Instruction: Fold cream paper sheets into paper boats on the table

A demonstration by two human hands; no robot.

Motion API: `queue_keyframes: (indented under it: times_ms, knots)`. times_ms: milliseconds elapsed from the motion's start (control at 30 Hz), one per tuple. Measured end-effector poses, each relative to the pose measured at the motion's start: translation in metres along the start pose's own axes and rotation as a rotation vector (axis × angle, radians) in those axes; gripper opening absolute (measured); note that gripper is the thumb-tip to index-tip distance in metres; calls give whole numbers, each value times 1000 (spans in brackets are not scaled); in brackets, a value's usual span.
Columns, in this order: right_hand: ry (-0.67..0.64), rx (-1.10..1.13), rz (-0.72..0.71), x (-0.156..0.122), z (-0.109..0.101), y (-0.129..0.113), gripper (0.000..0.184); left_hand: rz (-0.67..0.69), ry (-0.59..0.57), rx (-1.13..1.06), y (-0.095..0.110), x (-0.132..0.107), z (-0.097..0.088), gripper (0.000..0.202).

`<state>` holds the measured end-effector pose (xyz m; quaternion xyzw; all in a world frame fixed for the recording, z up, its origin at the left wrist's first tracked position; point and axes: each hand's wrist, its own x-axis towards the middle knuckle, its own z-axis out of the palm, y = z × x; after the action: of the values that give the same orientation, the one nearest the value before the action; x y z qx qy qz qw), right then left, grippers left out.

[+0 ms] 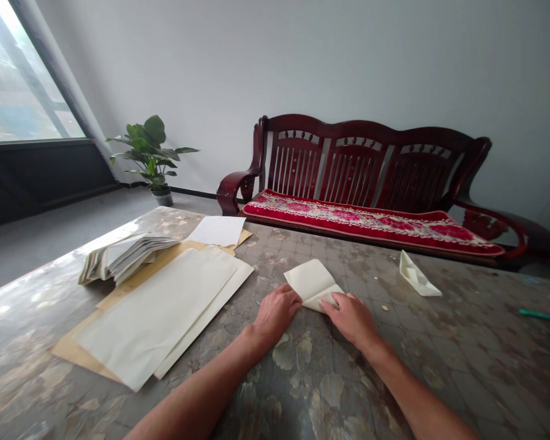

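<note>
A small cream sheet of paper [312, 278] with a crease across it lies on the patterned table [297, 391], its near part folded up. At its left corner my left hand [277, 310] is closed, the fingers curled and pinching the edge. My right hand [352, 318] grips the right side, with the thumb lying on top of the near part and the other fingers around the edge. The fingertips under the paper are hidden. Off to the right of my right hand rests a folded paper boat [417, 278].
Large cream sheets [165, 311] lie on brown paper at the left. Behind them are a fanned stack of papers [128, 253] and a lined white sheet [217, 231]. A green pen-like stick [543, 315] lies far right. Beyond the table stands a wooden bench [348, 165].
</note>
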<state>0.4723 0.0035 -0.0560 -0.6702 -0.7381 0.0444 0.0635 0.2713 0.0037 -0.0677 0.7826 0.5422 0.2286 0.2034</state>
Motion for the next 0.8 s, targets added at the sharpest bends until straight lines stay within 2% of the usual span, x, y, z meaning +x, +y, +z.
queue_keyframes:
  times_ms: [267, 800]
  knots:
    - [-21, -72, 16, 3, -1, -4, 31, -17, 3, 19, 2, 0, 0, 21]
    - [-35, -45, 34, 6, 2, -6, 27, -98, -39, 171, 13, 4, 2, 24]
